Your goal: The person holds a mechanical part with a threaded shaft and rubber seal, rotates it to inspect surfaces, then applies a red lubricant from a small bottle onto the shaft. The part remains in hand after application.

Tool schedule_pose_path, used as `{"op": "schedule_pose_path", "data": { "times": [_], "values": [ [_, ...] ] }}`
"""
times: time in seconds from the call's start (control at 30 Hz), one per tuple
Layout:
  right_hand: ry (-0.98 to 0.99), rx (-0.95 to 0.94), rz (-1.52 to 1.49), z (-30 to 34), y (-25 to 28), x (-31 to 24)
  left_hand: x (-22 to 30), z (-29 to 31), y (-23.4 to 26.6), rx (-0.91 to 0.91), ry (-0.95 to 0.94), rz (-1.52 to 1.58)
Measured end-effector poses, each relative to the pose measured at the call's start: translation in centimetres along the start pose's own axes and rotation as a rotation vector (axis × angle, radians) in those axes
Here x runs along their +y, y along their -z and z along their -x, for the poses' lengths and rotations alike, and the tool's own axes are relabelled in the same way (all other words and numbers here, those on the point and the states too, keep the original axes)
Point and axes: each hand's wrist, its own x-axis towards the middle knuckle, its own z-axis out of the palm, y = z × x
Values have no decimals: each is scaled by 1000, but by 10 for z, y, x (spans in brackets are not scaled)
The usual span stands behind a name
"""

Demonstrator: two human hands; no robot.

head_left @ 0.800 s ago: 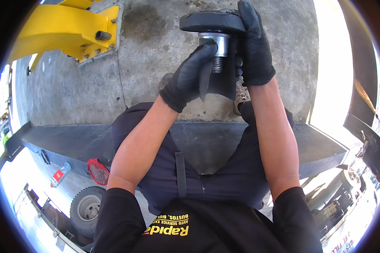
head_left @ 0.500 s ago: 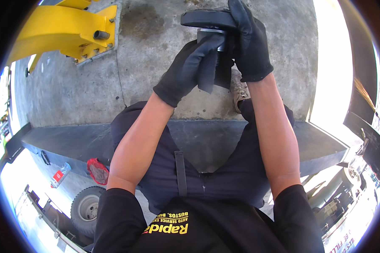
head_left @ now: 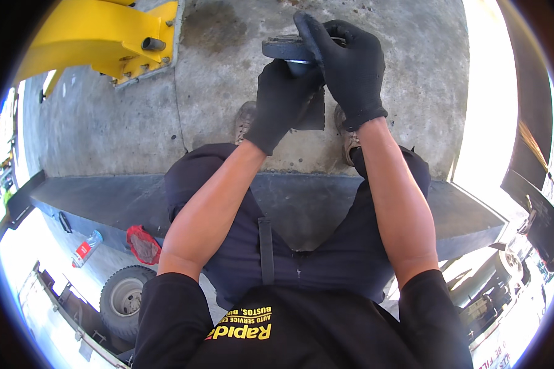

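In front of me, above the floor between my feet, I hold a thick dark block that looks like a brake pad [head_left: 282,49]. My right hand [head_left: 355,77] is closed on its right end, fingers laid along the side. Just below the pad, my left hand [head_left: 286,95] is closed around a dark, flexible sheet, seemingly sandpaper [head_left: 314,114], whose lower end hangs out beneath the fingers. Bright light glints off a surface between hand and pad. Both hands wear black gloves, which hide much of the pad and sheet.
I sit on a dark bench-like ledge [head_left: 105,200]. A yellow steel post base [head_left: 98,37] is bolted to the concrete floor [head_left: 228,80] at far left. Behind the ledge at left are a red bag [head_left: 143,245], a plastic bottle [head_left: 87,248] and a wheel [head_left: 126,298].
Both hands have shifted slightly and turned. The pad has tipped and come a little nearer, and my right fingers now reach farther left across it. Less of the sheet shows.
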Motion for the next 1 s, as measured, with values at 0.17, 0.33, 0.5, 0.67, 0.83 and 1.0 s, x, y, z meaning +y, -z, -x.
{"op": "schedule_pose_path", "data": {
  "times": [0.17,0.33,0.5,0.67,0.83,1.0],
  "values": [
    [-28,-193,-405,-28,27,27,19,10,6,-189,-15,402],
    [-369,-255,-1009,-43,28,35,-5,7,11,-601,-6,694],
    [-620,-964,-1609,-29,24,22,-12,22,-11,-974,73,1273],
    [-498,-734,-1146,-26,27,28,-2,20,5,-818,171,1052],
    [-191,-471,-333,-19,6,48,-16,8,-2,-275,2,400],
    [-361,-326,-435,-24,13,55,-10,18,2,-294,270,621]
  ]
}}
